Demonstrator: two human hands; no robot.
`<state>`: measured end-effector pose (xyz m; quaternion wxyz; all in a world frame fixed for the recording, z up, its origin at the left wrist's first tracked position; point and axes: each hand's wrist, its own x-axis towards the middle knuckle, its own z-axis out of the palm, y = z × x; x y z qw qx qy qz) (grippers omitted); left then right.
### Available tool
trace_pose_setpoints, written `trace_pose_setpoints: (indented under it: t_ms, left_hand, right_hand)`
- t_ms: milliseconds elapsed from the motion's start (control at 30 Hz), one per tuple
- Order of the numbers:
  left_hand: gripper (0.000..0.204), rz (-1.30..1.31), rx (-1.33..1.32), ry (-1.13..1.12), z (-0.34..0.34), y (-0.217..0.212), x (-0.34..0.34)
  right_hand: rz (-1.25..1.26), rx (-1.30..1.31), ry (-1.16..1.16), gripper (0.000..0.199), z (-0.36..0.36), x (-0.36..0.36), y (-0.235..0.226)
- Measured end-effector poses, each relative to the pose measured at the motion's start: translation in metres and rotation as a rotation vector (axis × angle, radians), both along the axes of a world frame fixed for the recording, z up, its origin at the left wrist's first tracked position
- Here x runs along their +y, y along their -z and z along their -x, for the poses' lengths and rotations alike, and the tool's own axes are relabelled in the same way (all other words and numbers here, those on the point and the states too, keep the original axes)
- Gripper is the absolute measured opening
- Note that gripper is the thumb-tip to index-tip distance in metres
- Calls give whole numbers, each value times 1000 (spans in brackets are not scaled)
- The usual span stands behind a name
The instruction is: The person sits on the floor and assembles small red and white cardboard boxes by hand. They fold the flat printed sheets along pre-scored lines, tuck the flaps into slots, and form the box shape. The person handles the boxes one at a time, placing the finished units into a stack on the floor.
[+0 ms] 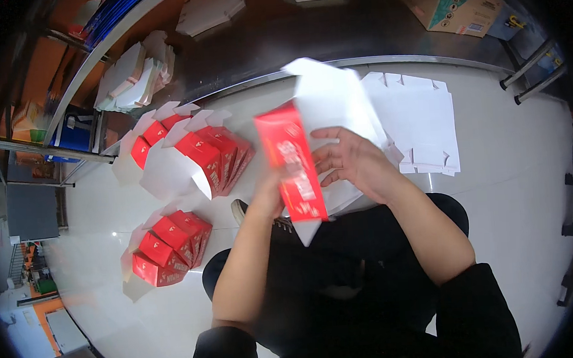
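A red-and-white folding carton, partly formed and blurred by motion, is held up over my lap. Its red printed side faces up, and white flaps stick out at the far and near ends. My left hand grips the carton's left side, with the fingers mostly hidden behind the red panel. Beside its right edge is my right hand, fingers apart and reaching toward the carton; whether they touch it is unclear. Flat white carton blanks lie on the floor to the far right of my hands.
Two groups of nested red cartons, a farther one and a nearer one, stand on the floor at left. Beyond runs a metal shelf with stacked cardboard pieces and a brown box. My shoe shows below the left hand.
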<state>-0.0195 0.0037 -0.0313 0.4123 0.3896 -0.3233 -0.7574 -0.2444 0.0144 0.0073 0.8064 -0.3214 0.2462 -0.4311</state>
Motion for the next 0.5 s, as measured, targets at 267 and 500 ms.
trace_pose_setpoints:
  t_ms: [267, 500]
  left_hand:
    - [71, -161, 5, -238, 0, -34, -9]
    - [82, 605, -504, -43, 10, -18, 20]
  right_hand:
    - [400, 500, 57, 23, -22, 21, 3]
    - [349, 241, 427, 20, -17, 13, 5]
